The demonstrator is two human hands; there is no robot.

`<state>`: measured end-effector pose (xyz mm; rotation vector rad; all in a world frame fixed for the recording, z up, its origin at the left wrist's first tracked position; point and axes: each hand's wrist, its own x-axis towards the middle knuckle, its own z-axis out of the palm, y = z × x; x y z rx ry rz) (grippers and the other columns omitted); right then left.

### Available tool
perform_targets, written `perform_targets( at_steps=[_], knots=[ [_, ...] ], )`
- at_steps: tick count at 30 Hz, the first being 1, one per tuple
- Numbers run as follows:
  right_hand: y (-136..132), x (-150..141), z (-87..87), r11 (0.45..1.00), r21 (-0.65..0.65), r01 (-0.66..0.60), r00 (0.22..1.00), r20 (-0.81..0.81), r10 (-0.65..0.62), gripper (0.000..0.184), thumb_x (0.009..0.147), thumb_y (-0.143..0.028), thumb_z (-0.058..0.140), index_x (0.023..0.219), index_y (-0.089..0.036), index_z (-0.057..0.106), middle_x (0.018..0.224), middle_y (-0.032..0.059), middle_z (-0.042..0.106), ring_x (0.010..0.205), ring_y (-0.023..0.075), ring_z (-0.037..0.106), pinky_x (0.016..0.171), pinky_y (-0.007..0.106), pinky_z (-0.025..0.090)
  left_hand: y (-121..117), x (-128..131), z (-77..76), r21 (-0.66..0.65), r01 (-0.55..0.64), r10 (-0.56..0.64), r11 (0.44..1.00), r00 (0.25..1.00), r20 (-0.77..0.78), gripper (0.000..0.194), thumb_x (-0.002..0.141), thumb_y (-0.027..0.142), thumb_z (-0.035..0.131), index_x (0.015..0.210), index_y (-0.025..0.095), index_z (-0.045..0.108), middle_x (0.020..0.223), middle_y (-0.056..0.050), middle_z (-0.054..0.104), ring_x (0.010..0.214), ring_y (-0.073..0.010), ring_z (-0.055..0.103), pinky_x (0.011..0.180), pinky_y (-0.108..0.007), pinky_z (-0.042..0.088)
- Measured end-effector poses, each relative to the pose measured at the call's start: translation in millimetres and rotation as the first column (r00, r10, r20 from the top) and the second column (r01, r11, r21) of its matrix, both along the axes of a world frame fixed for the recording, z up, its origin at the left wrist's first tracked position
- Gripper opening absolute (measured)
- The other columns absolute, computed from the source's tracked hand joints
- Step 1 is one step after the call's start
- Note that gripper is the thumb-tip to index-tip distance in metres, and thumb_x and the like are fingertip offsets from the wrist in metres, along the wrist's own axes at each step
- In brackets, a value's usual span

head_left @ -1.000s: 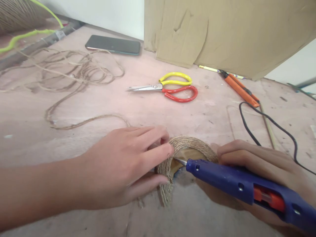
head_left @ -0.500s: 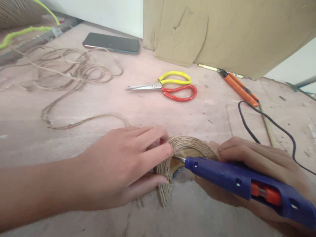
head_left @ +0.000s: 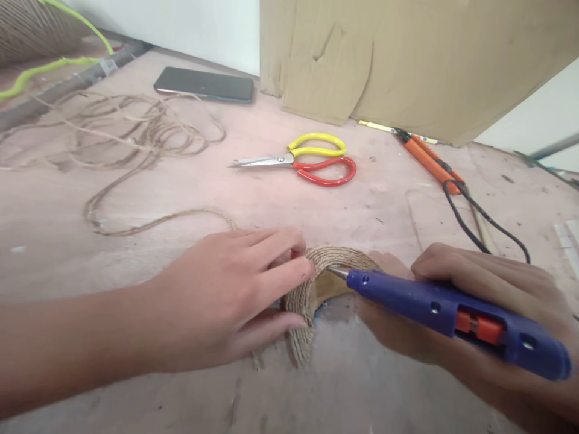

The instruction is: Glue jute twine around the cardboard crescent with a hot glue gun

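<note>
My left hand [head_left: 239,295] presses and grips the left side of a curved cardboard piece [head_left: 328,289] that has rows of jute twine [head_left: 341,254] laid along its outer edge. Its fingers are closed on the piece, which lies on the table. My right hand [head_left: 493,289] is wrapped around a blue glue gun [head_left: 407,299]. The gun's metal nozzle points left and rests at the inner edge of the twine rows, over the bare cardboard. A strand of twine [head_left: 199,212] runs from behind my left hand to a loose tangle at the left.
Scissors [head_left: 280,160] with yellow and red handles lie beyond my hands. Behind are a phone [head_left: 203,84], a cardboard sheet [head_left: 407,60], a pencil [head_left: 375,126] and an orange cutter [head_left: 432,163]. A black cord [head_left: 502,226] loops at right. A twine spool [head_left: 36,30] stands far left.
The glue gun's nozzle has moved up and to the right along the inner edge of the twine. My left hand keeps its hold on the piece. The view has shifted slightly.
</note>
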<state>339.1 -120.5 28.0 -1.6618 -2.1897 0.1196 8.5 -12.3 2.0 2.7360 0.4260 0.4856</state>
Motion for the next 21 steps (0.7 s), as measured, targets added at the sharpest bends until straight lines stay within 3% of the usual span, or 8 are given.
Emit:
perform_targets(
  at_steps=[3, 6, 12, 21],
  knots=[
    [-6.8, -0.7, 1.6, 0.997, -0.058, 0.06, 0.997, -0.039, -0.062, 0.024, 0.099, -0.04, 0.087, 0.097, -0.032, 0.065, 0.08, -0.0013, 0.069, 0.066, 0.0214, 0.067, 0.061, 0.034, 0.053, 0.5, 0.4, -0.6, 0.01, -0.006, 0.005, 1.0, 1.0, 0.012, 0.029, 0.125, 0.044, 0.05, 0.129, 0.02, 0.066, 0.128, -0.01, 0.075, 0.098, -0.0247, 0.074, 0.078, -0.038, 0.055],
    [-14.2, 10.1, 3.3, 0.997, -0.069, 0.027, 0.997, -0.064, -0.032, 0.022, 0.101, -0.047, 0.084, 0.1, -0.032, 0.068, 0.077, -0.0012, 0.07, 0.062, 0.0223, 0.065, 0.061, 0.036, 0.054, 0.6, -0.8, -5.4, 0.026, -0.019, 0.019, 0.999, 1.0, 0.017, 0.031, 0.125, 0.045, 0.05, 0.135, 0.021, 0.066, 0.13, -0.01, 0.075, 0.1, -0.0246, 0.075, 0.077, -0.038, 0.055],
    [-39.0, 32.5, 2.8, 0.999, 0.008, 0.045, 0.997, 0.055, -0.046, 0.011, 0.1, -0.034, 0.069, 0.11, -0.034, 0.064, 0.079, -0.0011, 0.071, 0.058, 0.0241, 0.067, 0.058, 0.039, 0.052, 3.4, -2.8, -15.2, 0.11, -0.003, -0.005, 0.994, 0.998, 0.07, 0.029, 0.124, 0.044, 0.051, 0.131, 0.022, 0.069, 0.129, -0.01, 0.076, 0.1, -0.024, 0.076, 0.073, -0.037, 0.053],
    [-60.4, 23.3, 18.9, 0.998, 0.013, 0.058, 0.982, 0.179, -0.06, 0.013, 0.106, -0.035, 0.063, 0.097, -0.033, 0.054, 0.067, -0.0046, 0.062, 0.053, 0.0233, 0.062, 0.053, 0.037, 0.044, 6.3, -1.7, -17.7, 0.155, 0.002, -0.015, 0.988, 0.997, 0.08, 0.031, 0.124, 0.046, 0.05, 0.13, 0.022, 0.069, 0.127, -0.008, 0.075, 0.094, -0.0222, 0.075, 0.07, -0.036, 0.052]
  ],
)
